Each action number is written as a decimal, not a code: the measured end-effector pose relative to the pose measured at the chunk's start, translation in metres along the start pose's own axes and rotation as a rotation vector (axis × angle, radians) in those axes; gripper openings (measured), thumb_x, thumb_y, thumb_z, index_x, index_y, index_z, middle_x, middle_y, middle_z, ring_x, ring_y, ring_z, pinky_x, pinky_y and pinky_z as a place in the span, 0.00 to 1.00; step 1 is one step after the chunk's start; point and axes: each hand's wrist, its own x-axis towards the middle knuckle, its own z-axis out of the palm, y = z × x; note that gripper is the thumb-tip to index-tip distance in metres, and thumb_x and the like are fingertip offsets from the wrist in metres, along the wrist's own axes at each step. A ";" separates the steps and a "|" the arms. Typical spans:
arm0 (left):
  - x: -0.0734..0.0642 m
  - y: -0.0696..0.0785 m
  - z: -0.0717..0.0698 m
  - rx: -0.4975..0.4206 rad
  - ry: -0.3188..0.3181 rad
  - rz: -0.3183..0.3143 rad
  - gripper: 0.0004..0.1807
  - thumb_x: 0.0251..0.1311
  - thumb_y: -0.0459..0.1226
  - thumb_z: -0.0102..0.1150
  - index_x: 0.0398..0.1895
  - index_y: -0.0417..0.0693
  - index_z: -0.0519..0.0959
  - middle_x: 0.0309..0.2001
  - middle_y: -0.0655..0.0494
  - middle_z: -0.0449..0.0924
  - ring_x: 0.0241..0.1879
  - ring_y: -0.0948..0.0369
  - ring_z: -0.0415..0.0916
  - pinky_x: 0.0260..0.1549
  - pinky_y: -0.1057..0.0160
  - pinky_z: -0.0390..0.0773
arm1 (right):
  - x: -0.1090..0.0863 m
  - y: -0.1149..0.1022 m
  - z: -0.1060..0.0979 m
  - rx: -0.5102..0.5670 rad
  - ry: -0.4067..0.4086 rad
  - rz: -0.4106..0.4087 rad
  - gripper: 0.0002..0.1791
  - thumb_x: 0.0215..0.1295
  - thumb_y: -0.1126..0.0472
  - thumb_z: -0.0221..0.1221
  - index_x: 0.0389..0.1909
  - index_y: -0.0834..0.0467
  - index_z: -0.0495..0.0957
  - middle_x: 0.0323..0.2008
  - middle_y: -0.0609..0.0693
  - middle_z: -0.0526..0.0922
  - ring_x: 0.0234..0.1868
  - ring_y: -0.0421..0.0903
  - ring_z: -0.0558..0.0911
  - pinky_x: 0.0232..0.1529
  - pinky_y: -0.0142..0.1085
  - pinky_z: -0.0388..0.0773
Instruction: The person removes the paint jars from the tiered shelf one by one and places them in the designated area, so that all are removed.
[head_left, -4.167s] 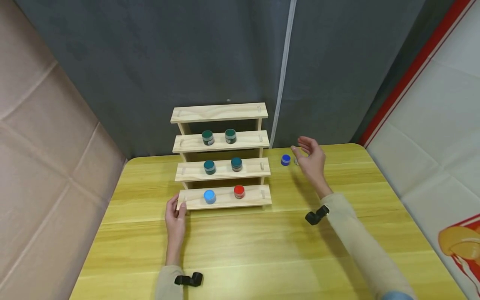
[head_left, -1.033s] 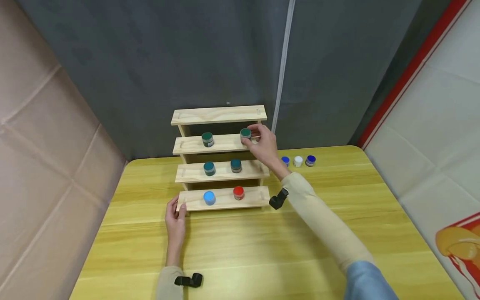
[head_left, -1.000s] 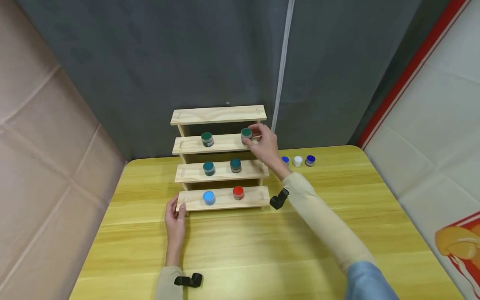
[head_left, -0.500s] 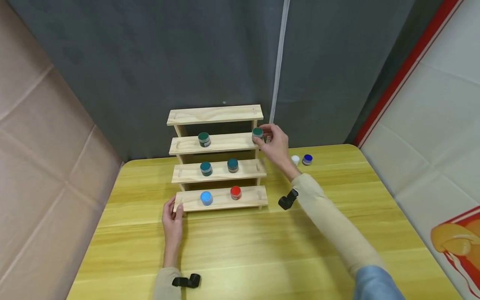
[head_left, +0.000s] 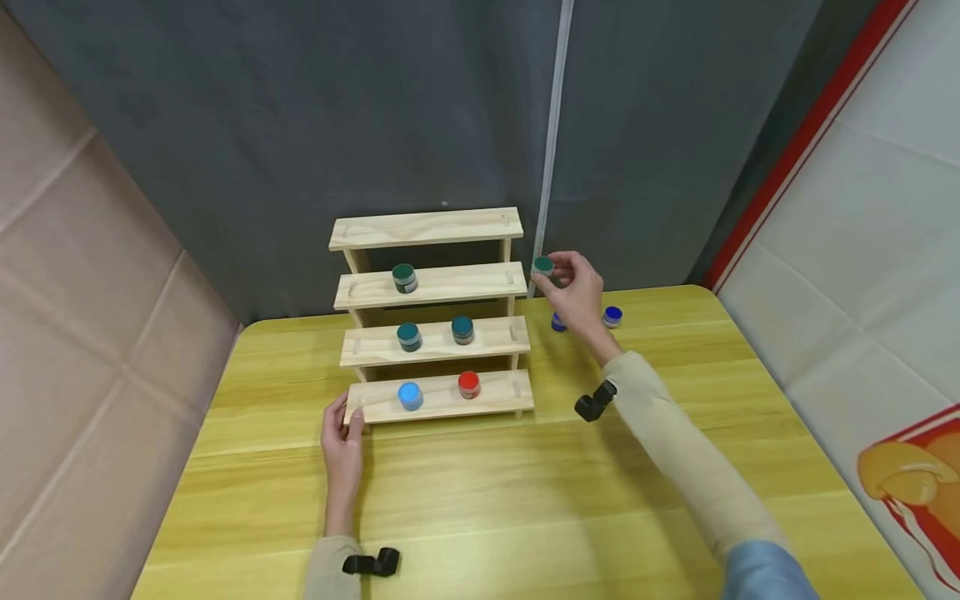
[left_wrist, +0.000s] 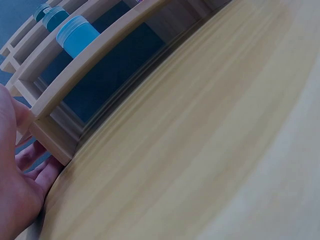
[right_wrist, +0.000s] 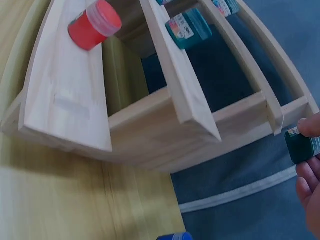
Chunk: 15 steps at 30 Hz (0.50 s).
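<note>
My right hand (head_left: 579, 293) pinches a small paint jar (head_left: 542, 266) with a dark green lid, just off the right end of the second-highest shelf. In the right wrist view, thumb and fingertips clasp that jar (right_wrist: 300, 146) from either side. At the lower left my left hand (head_left: 341, 446) grips the end of the wooden tiered rack (head_left: 427, 227), thumb at the bottom shelf's edge and fingers around its side. Left on the second-highest shelf is another green jar (head_left: 404, 278). Two teal jars (head_left: 408, 337) stand below it; a light blue jar (head_left: 410, 396) and a red jar (head_left: 468, 384) occupy the bottom shelf.
Right of the rack, a blue jar (head_left: 558, 322) and a dark blue jar (head_left: 612, 317) stand on the wooden table (head_left: 465, 500); the right hand hides the spot between them. A grey curtain (head_left: 300, 125) hangs close behind the rack.
The right hand was empty by the table jars, then took the green jar from the second-highest shelf and carried it rightward past the shelf's end. The left hand keeps its grip.
</note>
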 end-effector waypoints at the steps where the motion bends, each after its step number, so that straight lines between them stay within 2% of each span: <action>1: 0.000 0.001 0.000 -0.001 -0.001 -0.002 0.23 0.73 0.29 0.50 0.70 0.35 0.68 0.67 0.33 0.72 0.30 0.67 0.72 0.31 0.74 0.74 | -0.001 0.002 -0.001 -0.005 -0.002 0.009 0.22 0.63 0.61 0.69 0.54 0.66 0.77 0.49 0.62 0.82 0.50 0.58 0.81 0.53 0.49 0.79; 4: 0.000 0.006 0.000 -0.006 -0.007 -0.006 0.23 0.73 0.27 0.49 0.69 0.33 0.67 0.67 0.32 0.71 0.32 0.66 0.73 0.32 0.74 0.75 | -0.002 0.008 -0.004 -0.012 -0.011 0.047 0.22 0.63 0.61 0.69 0.55 0.65 0.77 0.49 0.61 0.82 0.50 0.56 0.81 0.53 0.46 0.79; 9: -0.005 0.022 0.001 -0.018 -0.017 -0.002 0.22 0.72 0.25 0.49 0.67 0.27 0.67 0.66 0.28 0.70 0.33 0.65 0.73 0.32 0.72 0.76 | -0.008 0.018 -0.008 -0.017 -0.016 0.095 0.23 0.64 0.61 0.69 0.55 0.67 0.76 0.50 0.64 0.81 0.51 0.59 0.80 0.54 0.47 0.77; 11: -0.004 0.020 0.001 -0.012 -0.017 -0.001 0.23 0.72 0.26 0.49 0.68 0.28 0.66 0.66 0.27 0.70 0.33 0.66 0.73 0.32 0.73 0.75 | -0.011 0.022 -0.009 -0.018 -0.014 0.108 0.23 0.63 0.61 0.69 0.55 0.67 0.76 0.50 0.65 0.81 0.51 0.61 0.80 0.55 0.48 0.76; 15: 0.000 0.005 0.000 -0.003 -0.014 -0.005 0.23 0.73 0.28 0.50 0.70 0.33 0.67 0.68 0.32 0.71 0.34 0.67 0.73 0.33 0.74 0.75 | -0.016 0.035 -0.012 -0.015 -0.022 0.136 0.23 0.64 0.61 0.68 0.55 0.67 0.75 0.51 0.64 0.80 0.53 0.61 0.80 0.57 0.51 0.77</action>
